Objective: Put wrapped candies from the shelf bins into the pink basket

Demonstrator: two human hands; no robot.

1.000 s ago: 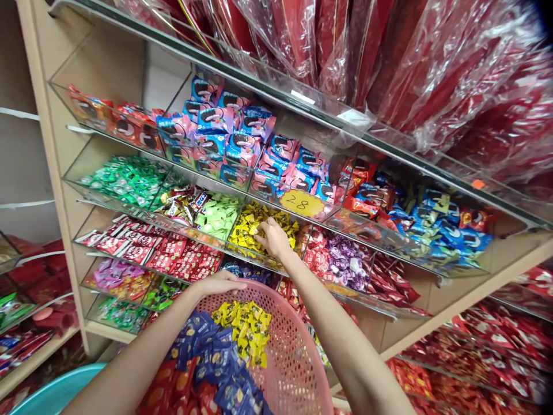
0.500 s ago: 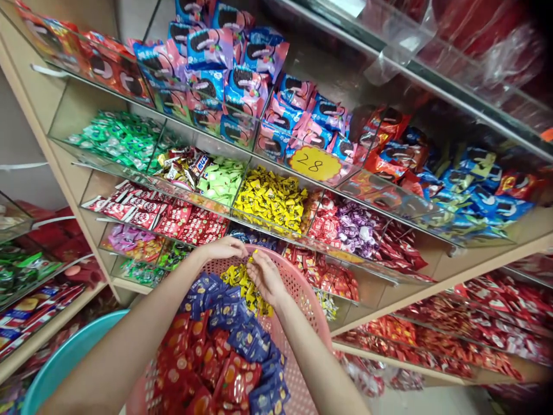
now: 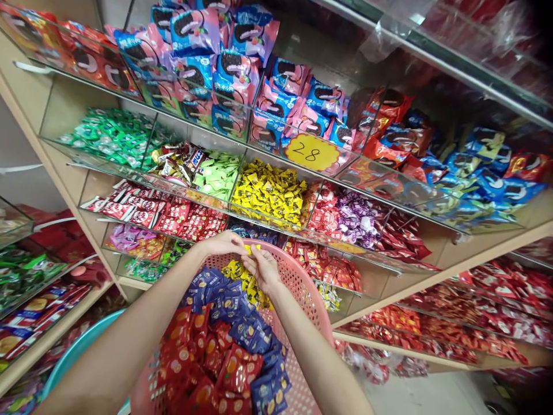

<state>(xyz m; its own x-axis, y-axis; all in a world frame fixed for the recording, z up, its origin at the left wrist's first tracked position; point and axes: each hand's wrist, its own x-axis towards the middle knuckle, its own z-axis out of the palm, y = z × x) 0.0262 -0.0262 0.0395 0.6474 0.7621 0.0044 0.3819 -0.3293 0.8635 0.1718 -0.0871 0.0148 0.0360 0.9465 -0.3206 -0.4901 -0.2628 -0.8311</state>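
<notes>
My left hand (image 3: 225, 242) and my right hand (image 3: 262, 270) meet over the far rim of a pink perforated plastic basket (image 3: 298, 271). Between their fingertips is a small yellow wrapped candy (image 3: 253, 248), pinched from both sides. Below them in the basket lie more yellow wrapped candies (image 3: 239, 274), partly hidden by my right hand. Dark blue packets (image 3: 242, 314) form a band across the basket's middle. Red packets (image 3: 207, 357) with orange round prints fill the near left part.
A glass-fronted shelf bin of yellow candies (image 3: 270, 193) is just beyond my hands. Above it hang blue-pink cookie packs (image 3: 194, 69) and a yellow tag (image 3: 310, 151) reading 28. A turquoise tub (image 3: 78, 346) stands at lower left. Red packets (image 3: 496, 300) fill shelves at right.
My hands have come together at the fingertips, the left moving slightly right and up to the yellow candy in the right. The view has shifted a little.
</notes>
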